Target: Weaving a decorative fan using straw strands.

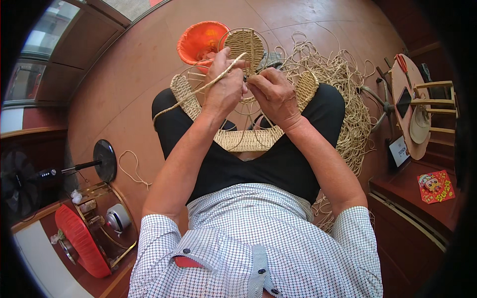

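Note:
A wire frame partly woven with tan cord rests across my lap. Its woven parts are a round panel at the far end, a band near me and strips at both sides. My left hand is at the middle of the frame, fingers bent, with a length of twisted cord running across it and down over my left thigh. Beside it, my right hand is closed in a pinch at the frame's centre. What its fingertips grip is hidden.
A large heap of loose cord lies on the floor at the right. Beyond my left hand stands an orange-lined bucket. On the right is a round stool top with a phone and red-handled scissors; a fan stands left.

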`<move>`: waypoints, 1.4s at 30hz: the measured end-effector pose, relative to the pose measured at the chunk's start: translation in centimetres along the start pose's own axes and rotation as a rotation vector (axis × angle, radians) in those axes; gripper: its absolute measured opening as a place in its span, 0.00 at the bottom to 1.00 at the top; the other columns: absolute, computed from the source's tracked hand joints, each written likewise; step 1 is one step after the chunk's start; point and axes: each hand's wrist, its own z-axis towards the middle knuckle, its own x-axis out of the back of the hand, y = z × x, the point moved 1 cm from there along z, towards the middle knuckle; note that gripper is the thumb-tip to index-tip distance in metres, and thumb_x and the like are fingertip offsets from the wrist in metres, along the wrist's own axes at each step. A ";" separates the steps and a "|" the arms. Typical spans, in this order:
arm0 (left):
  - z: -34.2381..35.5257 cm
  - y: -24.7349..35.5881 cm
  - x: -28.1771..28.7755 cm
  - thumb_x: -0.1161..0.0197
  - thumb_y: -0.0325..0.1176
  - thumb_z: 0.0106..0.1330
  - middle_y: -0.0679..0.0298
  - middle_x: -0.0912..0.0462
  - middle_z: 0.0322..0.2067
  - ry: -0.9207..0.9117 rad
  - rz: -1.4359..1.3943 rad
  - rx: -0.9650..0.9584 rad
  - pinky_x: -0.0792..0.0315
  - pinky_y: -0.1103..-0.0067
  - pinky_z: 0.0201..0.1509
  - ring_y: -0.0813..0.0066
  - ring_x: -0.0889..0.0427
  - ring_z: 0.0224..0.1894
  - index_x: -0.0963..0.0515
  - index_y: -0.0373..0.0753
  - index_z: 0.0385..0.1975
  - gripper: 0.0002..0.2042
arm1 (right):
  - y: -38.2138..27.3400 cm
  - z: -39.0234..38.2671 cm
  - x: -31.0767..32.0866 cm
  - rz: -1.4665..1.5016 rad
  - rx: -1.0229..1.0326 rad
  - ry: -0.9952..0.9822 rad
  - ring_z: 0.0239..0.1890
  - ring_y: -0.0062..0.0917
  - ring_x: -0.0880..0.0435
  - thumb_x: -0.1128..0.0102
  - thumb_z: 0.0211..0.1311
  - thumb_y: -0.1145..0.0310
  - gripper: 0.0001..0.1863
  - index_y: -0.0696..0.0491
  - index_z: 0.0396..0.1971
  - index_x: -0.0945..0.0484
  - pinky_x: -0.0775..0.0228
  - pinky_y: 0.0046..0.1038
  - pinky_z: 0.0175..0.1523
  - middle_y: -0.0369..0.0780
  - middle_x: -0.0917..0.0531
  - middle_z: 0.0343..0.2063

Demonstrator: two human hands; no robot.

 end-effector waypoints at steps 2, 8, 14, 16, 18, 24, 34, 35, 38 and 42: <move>-0.2 -0.2 -0.1 0.47 0.22 0.72 0.52 0.16 0.49 0.006 -0.058 0.037 0.25 0.82 0.23 0.81 0.21 0.24 0.43 0.28 0.76 0.32 | 0.1 0.0 0.0 -0.009 0.002 0.000 0.37 0.35 0.16 0.27 0.61 0.71 0.07 0.49 0.38 0.16 0.23 0.36 0.40 0.38 0.20 0.32; -0.6 -0.5 0.1 0.46 0.22 0.67 0.53 0.16 0.53 -0.101 0.296 0.031 0.22 0.78 0.28 0.77 0.19 0.25 0.47 0.33 0.81 0.38 | -0.1 0.2 0.2 -0.008 0.009 0.021 0.35 0.34 0.16 0.28 0.62 0.70 0.06 0.48 0.37 0.16 0.22 0.36 0.38 0.37 0.22 0.30; -0.9 -1.7 0.5 0.41 0.22 0.64 0.51 0.13 0.51 -0.129 0.415 -0.064 0.21 0.64 0.59 0.56 0.12 0.51 0.43 0.33 0.79 0.39 | -0.7 0.2 0.5 0.016 -0.005 -0.005 0.35 0.35 0.16 0.29 0.60 0.74 0.08 0.49 0.40 0.14 0.23 0.36 0.39 0.39 0.20 0.31; -1.3 -2.5 0.6 0.37 0.23 0.65 0.51 0.13 0.48 -0.087 0.687 -0.273 0.19 0.61 0.56 0.50 0.11 0.50 0.41 0.34 0.78 0.38 | -0.8 0.4 0.5 0.032 -0.013 -0.020 0.34 0.35 0.16 0.29 0.59 0.76 0.10 0.52 0.41 0.13 0.23 0.35 0.40 0.40 0.19 0.32; -2.0 -2.5 0.3 0.37 0.24 0.66 0.51 0.13 0.47 -0.059 0.841 -0.334 0.18 0.62 0.51 0.50 0.11 0.48 0.39 0.36 0.78 0.37 | -0.3 0.2 0.5 0.038 -0.006 -0.016 0.34 0.35 0.16 0.29 0.59 0.77 0.10 0.51 0.41 0.13 0.23 0.35 0.40 0.40 0.18 0.32; -2.5 -3.9 0.2 0.35 0.27 0.69 0.56 0.12 0.45 0.117 1.099 -0.686 0.16 0.70 0.40 0.61 0.08 0.43 0.31 0.41 0.74 0.31 | -0.6 0.2 0.6 0.007 0.002 -0.020 0.35 0.36 0.16 0.30 0.59 0.76 0.09 0.52 0.40 0.14 0.23 0.36 0.40 0.40 0.18 0.33; -5.9 -2.9 0.5 0.32 0.25 0.71 0.65 0.12 0.35 0.118 0.755 -0.601 0.20 0.78 0.37 0.77 0.12 0.35 0.23 0.39 0.66 0.23 | -0.1 0.2 0.6 0.025 0.001 0.038 0.36 0.36 0.13 0.30 0.60 0.73 0.08 0.52 0.37 0.19 0.21 0.37 0.40 0.38 0.18 0.33; -6.5 -2.7 0.3 0.33 0.25 0.73 0.67 0.13 0.32 0.120 0.509 -0.327 0.22 0.81 0.36 0.81 0.14 0.33 0.24 0.37 0.65 0.21 | -0.3 0.3 0.8 0.025 -0.022 0.028 0.36 0.36 0.13 0.30 0.60 0.72 0.07 0.51 0.37 0.19 0.20 0.37 0.39 0.38 0.18 0.33; -8.1 -0.9 0.6 0.37 0.26 0.76 0.75 0.25 0.24 0.040 0.226 -0.053 0.35 0.84 0.31 0.89 0.30 0.26 0.24 0.34 0.62 0.16 | -0.7 0.2 1.0 0.021 -0.034 0.003 0.37 0.36 0.13 0.28 0.59 0.71 0.10 0.51 0.39 0.18 0.21 0.36 0.40 0.38 0.17 0.35; -11.5 1.3 2.2 0.40 0.25 0.78 0.78 0.35 0.20 -0.002 0.148 0.021 0.45 0.84 0.27 0.91 0.39 0.23 0.25 0.34 0.61 0.15 | -0.5 0.1 0.6 -0.015 -0.038 -0.035 0.37 0.36 0.13 0.25 0.60 0.68 0.13 0.50 0.42 0.18 0.21 0.36 0.41 0.38 0.16 0.37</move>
